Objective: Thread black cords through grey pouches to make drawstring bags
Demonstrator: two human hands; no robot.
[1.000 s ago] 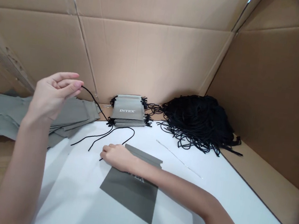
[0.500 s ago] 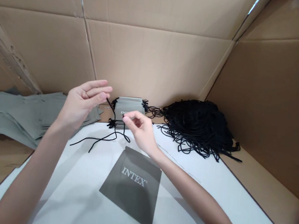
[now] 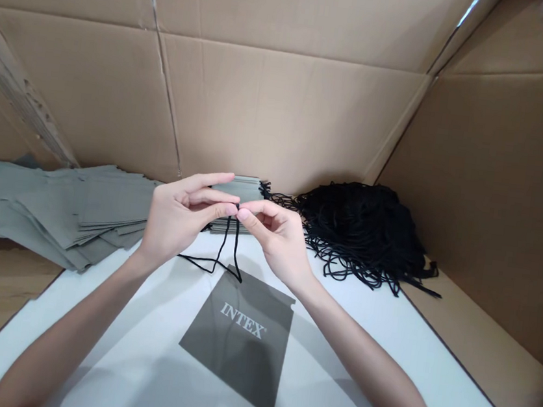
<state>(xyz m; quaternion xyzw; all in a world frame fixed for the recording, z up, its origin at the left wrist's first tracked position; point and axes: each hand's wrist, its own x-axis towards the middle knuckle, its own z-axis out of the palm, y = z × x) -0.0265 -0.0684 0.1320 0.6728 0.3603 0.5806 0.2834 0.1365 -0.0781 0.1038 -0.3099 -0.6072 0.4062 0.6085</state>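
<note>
Drawn closer since the earlier frame, the left hand (image 3: 174,215) and right hand (image 3: 283,241) face each other, both pinching black cord (image 3: 236,245), a narrow grip seemingly suited to something so thin. Its slack dangles; the gray bag (image 3: 238,350) lies flat on the counter (image 3: 384,334), within reach.

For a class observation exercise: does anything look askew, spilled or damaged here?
The heap of black cords at right is tangled, with strands straying onto the white table. The grey pieces at left overlap unevenly, and the INTEX-printed grey piece lies at a slant. These look untidy; no spill or clear damage shows.
</note>
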